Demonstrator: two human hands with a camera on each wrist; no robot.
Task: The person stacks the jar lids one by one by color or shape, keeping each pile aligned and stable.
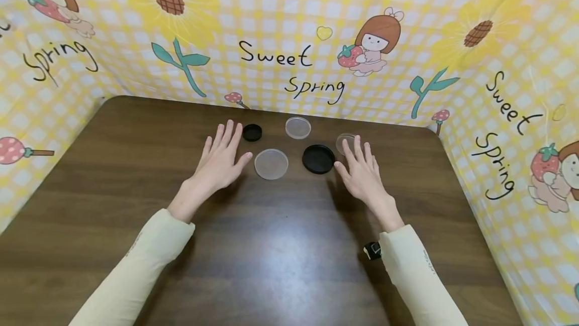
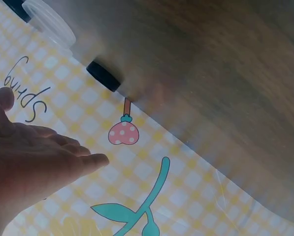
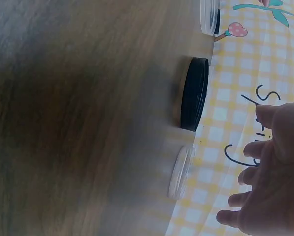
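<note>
My left hand (image 1: pixel 217 161) hovers over the table with its fingers straight, holding nothing. Just past its fingertips lies a small black round lid (image 1: pixel 252 132), also in the left wrist view as a black lid (image 2: pixel 103 76). To the right of the left thumb is a large clear round dish (image 1: pixel 271 164). My right hand (image 1: pixel 362 173), fingers spread and bare, is held above the table. Its fingers partly hide a clear round dish (image 1: pixel 345 142). By its thumb sits a larger black round lid (image 1: pixel 318 159), seen edge-on in the right wrist view (image 3: pixel 195 94).
Another clear round dish (image 1: pixel 298 128) lies near the back edge of the brown wood table (image 1: pixel 271 265). A yellow checked cloth (image 1: pixel 271 9) with printed flowers and figures walls the back and both sides. A small black device (image 1: pixel 373 250) hangs by the right cuff.
</note>
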